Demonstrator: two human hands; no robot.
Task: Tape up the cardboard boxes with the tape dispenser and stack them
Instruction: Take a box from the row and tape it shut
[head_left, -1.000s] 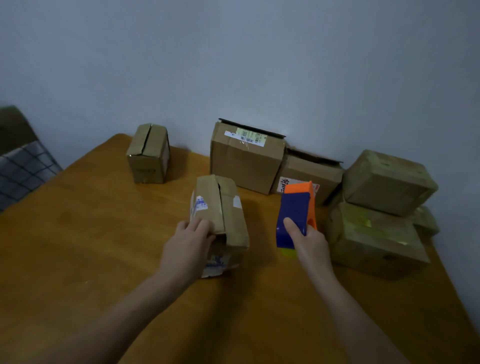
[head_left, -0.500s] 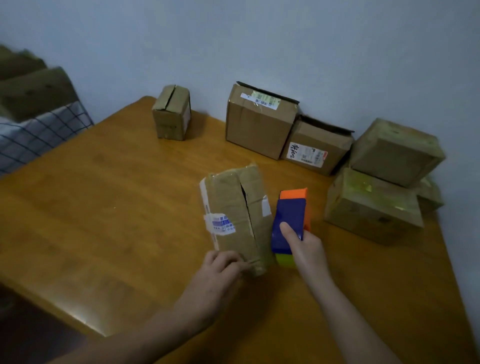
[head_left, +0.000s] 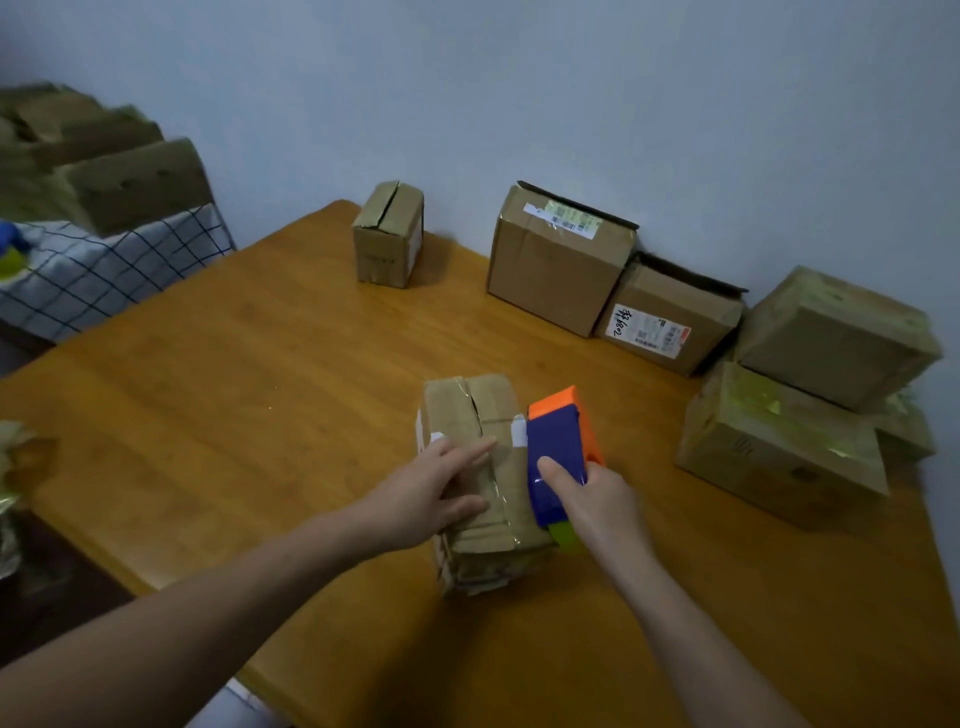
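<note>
a person's left hand (head_left: 441, 488) lies flat, fingers straight, on top of a worn cardboard box (head_left: 501, 410) near the middle of the wooden table (head_left: 260, 389) — apparently to press the two flaps together and stop the box sliding. the right hand (head_left: 597, 504) is curled round the blue-and-orange tape dispenser (head_left: 556, 457), index finger laid along its back, holding it just beside the box's right edge. from that placing, the dispenser looks ready to be carried to the seam, which runs open down the middle of the top. whether any fresh tape is stuck to the cardboard cannot be told. at the table's right edge a stack of taped boxes (head_left: 836, 338) stands close to the dispenser hand — seemingly the finished pile. along the wall wait a large box (head_left: 561, 265), a labelled box (head_left: 670, 322) and, well apart, a small box (head_left: 389, 234) with its top seam gaping.
</note>
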